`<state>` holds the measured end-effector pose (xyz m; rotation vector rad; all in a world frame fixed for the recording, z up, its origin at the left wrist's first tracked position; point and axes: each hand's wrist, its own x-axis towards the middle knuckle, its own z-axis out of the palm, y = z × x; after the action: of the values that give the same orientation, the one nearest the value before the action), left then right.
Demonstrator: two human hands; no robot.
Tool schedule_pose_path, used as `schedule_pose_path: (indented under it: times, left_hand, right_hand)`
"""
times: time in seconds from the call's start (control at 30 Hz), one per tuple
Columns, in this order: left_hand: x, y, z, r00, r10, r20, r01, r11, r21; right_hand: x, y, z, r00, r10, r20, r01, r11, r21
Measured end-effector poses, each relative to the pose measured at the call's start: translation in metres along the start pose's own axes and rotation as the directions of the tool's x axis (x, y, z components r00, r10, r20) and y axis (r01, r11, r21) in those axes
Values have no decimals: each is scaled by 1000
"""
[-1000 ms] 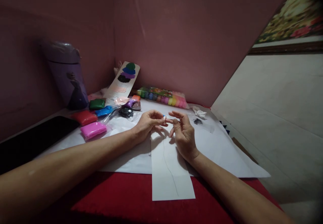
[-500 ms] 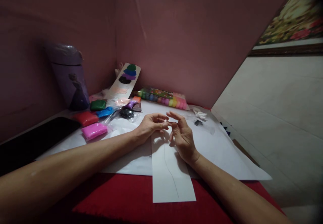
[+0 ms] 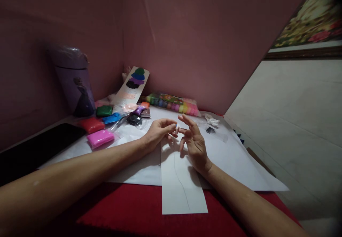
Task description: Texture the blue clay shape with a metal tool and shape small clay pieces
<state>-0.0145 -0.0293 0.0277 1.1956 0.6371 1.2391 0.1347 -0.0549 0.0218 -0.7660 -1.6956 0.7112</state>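
My left hand [image 3: 159,132] pinches a small piece of white clay [image 3: 177,128] between thumb and fingertips. Facing it, my right hand [image 3: 196,144] has its fingers apart, and one fingertip reaches to the clay, seemingly touching it. Both hands hover over a white card [image 3: 184,197] with a thin curved line drawn down it. The card lies partly on a large white sheet [image 3: 235,165] and overhangs its front edge.
Packets of coloured clay, including a pink one [image 3: 100,138], lie at left near a black flat object [image 3: 40,148]. Behind stand a purple tumbler [image 3: 74,83] and a colour-swatched card [image 3: 133,87]. A clay multipack [image 3: 173,103] and white lump [image 3: 212,120] lie farther back.
My right hand has drawn slightly right, and its upper fingers have lifted and spread from my left hand. The left thumb and fingers have shifted slightly around the white clay.
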Motion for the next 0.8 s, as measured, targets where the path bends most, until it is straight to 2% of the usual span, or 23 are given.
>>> schedule_pose_path:
  times: [0.3, 0.43, 0.6, 0.8]
  left_hand:
    - [1, -3, -1, 999, -31, 40, 32, 999, -42]
    - [0, -2, 4, 999, -29, 44, 27, 998, 49]
    - [0, 0, 4, 998, 64, 7, -65, 985, 163]
    - [2, -6, 1, 990, 128, 64, -138, 976, 167]
  right_hand:
    - [-2, -3, 1, 997, 23, 77, -31, 995, 98]
    - [-2, -3, 1, 994, 41, 106, -54, 990, 128]
    - [2, -3, 0, 997, 66, 42, -74, 976, 206]
    - [6, -3, 0, 994, 102, -42, -81, 936, 343]
